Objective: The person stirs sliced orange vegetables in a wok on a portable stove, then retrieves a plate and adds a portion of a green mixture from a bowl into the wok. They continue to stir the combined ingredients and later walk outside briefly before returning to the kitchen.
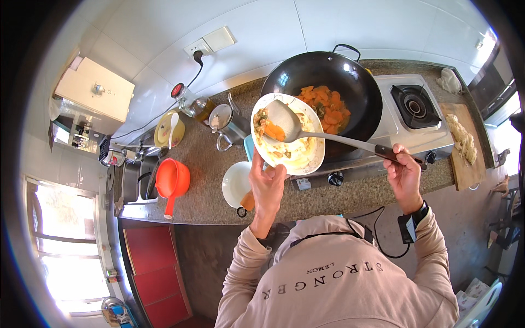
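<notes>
My left hand [266,184] grips the lower rim of a white plate [316,158], tilted, with whitish and greenish food residue on it. The handle of a metal wok spatula [340,138] is in my right hand [404,176]; its blade lies over the plate, beside a few orange slices. Behind the plate a large black wok [365,98] stands on the gas stove [426,135]. Orange slices, which look like carrot, and some greenish bits [328,110] lie in the wok. The plate covers part of the wok's left side.
Left of my left hand are a white bowl [234,186], a red plastic dipper [174,178], a metal pitcher [231,123], an oil jar [197,106] and a yellow bowl with a white spoon [173,131]. A wooden board [463,164] with dough-like food lies right of the stove.
</notes>
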`<action>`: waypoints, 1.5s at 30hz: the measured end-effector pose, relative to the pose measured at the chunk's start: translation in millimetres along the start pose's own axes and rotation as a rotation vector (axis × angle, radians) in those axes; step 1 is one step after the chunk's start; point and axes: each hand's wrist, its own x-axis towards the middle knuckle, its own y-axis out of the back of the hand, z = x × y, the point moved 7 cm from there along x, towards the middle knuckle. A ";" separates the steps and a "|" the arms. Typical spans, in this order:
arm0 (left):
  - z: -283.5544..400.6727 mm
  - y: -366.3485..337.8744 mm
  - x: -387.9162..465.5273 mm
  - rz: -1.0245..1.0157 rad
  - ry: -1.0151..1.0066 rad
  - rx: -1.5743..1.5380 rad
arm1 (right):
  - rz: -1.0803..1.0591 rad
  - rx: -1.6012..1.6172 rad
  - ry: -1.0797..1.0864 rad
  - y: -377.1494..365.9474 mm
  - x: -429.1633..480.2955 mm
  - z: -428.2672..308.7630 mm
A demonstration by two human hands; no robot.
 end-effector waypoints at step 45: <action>8.4 7.2 -0.3 0.150 -0.086 -0.119 | -0.243 -0.680 0.473 -96.3 -44.6 -47.1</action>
